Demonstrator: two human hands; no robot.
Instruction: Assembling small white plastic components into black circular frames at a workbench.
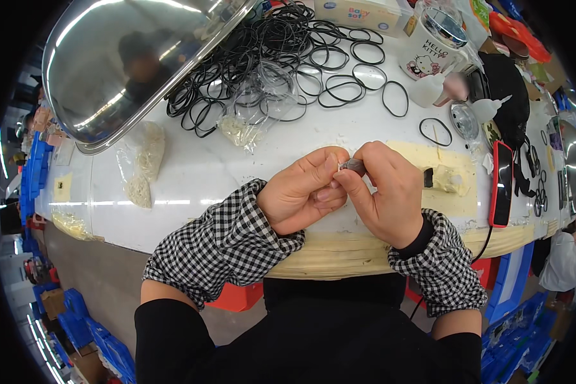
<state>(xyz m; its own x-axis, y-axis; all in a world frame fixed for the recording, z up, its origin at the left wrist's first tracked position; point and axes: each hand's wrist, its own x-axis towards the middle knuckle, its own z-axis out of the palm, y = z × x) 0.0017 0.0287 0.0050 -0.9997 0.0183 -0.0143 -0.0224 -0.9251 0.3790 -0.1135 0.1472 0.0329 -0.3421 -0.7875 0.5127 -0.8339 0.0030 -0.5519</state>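
My left hand (304,192) and my right hand (389,195) meet above the front part of the white table (211,179). Between the thumb and fingers of my right hand is a small dark grey piece (353,168); its kind is not clear. The fingertips of my left hand are pinched together against the left end of that piece, with a tiny whitish bit there too small to name. Black rubber rings (281,38) lie in a tangled heap beyond my hands, with several spread singly to its right.
A shiny metal bowl (128,70) leans over the far left. Clear bags (148,153) (256,96) hold small pale pieces. Yellow tape (454,198) covers the table right of my hands. Farther right are a red-edged phone (502,185), a white mug (429,51) and white squeeze bottles (425,89).
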